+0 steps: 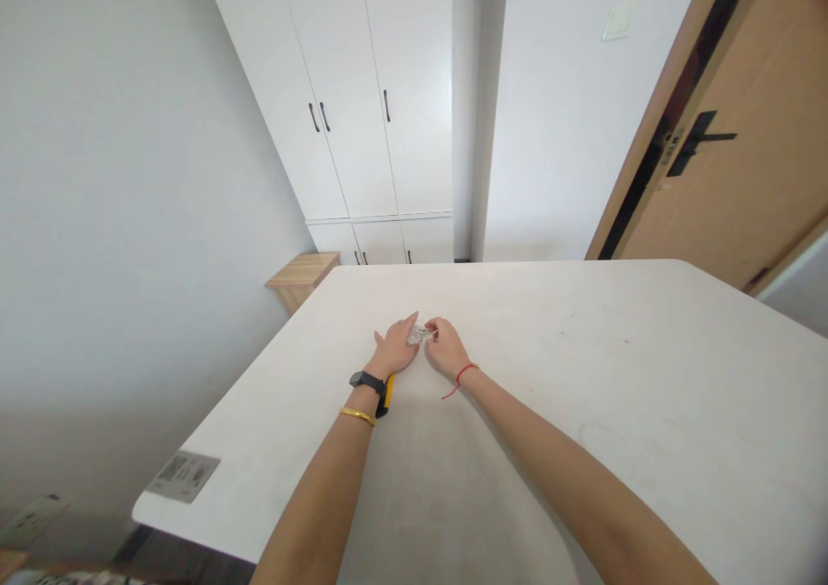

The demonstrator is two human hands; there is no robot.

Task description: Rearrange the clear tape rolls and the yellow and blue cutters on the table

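Both hands meet near the far middle of the white table. Between them is a small whitish, partly see-through item [418, 334], too small to identify. My left hand [397, 347] lies over its left side with the fingers spread, a thumb or finger sticking out to the left. My right hand [445, 344] pinches the item's right side with curled fingers. Under my left wrist, partly hidden by it, a yellow and black object [387, 395] rests on the table.
The white table [647, 395] has a grey label [185, 476] at its left corner. Beyond it stand a small wooden cabinet [304, 270] and a white wardrobe [349, 93]. A wooden door [763, 136] is at the right.
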